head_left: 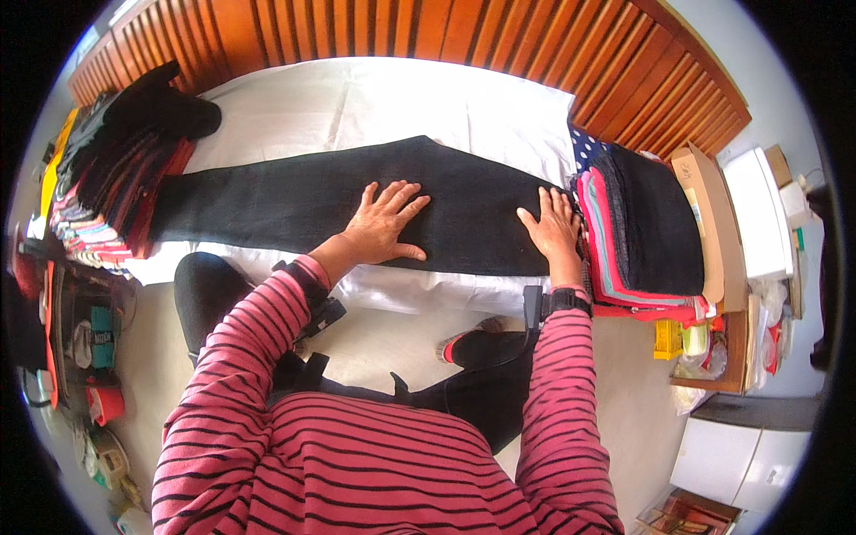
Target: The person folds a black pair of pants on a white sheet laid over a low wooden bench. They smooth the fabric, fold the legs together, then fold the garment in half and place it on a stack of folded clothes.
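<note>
A pair of black trousers (294,200), folded lengthwise, lies flat across a white sheet (401,100) before me. My left hand (388,224) rests palm down on the middle of the black cloth, fingers spread. Near the trousers' wide right end, my right hand (554,224) lies flat with its thumb apart from the fingers, close to a stack of folded clothes. Neither hand grips anything. The trousers' narrow end reaches the clothes piled at the left.
Folded black, pink and grey clothes (659,227) are stacked at the right, beside a cardboard box (709,221). Dark and coloured garments (114,180) are piled at the left. A slatted wooden panel (428,30) stands behind. A red container (107,403) is at lower left.
</note>
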Demonstrator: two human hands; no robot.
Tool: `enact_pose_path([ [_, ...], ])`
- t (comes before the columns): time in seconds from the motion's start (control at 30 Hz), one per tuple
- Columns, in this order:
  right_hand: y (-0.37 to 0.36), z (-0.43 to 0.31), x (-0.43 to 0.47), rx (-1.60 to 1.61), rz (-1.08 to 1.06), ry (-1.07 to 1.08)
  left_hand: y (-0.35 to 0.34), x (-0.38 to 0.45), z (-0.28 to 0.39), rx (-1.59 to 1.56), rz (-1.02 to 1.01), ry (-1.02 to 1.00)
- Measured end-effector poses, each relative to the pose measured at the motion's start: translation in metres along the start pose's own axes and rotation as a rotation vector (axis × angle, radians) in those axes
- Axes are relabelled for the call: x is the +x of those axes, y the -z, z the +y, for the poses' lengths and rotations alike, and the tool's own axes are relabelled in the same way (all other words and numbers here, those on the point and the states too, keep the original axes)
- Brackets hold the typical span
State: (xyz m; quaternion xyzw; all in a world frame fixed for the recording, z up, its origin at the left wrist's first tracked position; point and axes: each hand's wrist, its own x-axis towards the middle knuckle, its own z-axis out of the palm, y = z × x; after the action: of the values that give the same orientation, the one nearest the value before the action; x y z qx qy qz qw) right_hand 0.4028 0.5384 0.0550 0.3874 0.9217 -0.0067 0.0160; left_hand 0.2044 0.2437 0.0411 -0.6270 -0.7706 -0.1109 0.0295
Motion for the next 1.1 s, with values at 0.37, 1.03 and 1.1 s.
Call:
enact_pose_path([
  [0.37, -0.009, -0.037, -0.026, 0.056, 0.017, 0.241, -0.003, -0.001, -0.003, -0.013, 0.006, 0.000],
  [1.03, -0.021, -0.128, -0.043, 0.264, 0.080, 0.608, 0.009, -0.038, -0.021, 0.008, 0.095, 0.147],
  [1.1, -0.029, -0.122, -0.036, 0.327, 0.094, 0.605, 0.015, -0.058, -0.038, 0.055, 0.101, 0.247],
])
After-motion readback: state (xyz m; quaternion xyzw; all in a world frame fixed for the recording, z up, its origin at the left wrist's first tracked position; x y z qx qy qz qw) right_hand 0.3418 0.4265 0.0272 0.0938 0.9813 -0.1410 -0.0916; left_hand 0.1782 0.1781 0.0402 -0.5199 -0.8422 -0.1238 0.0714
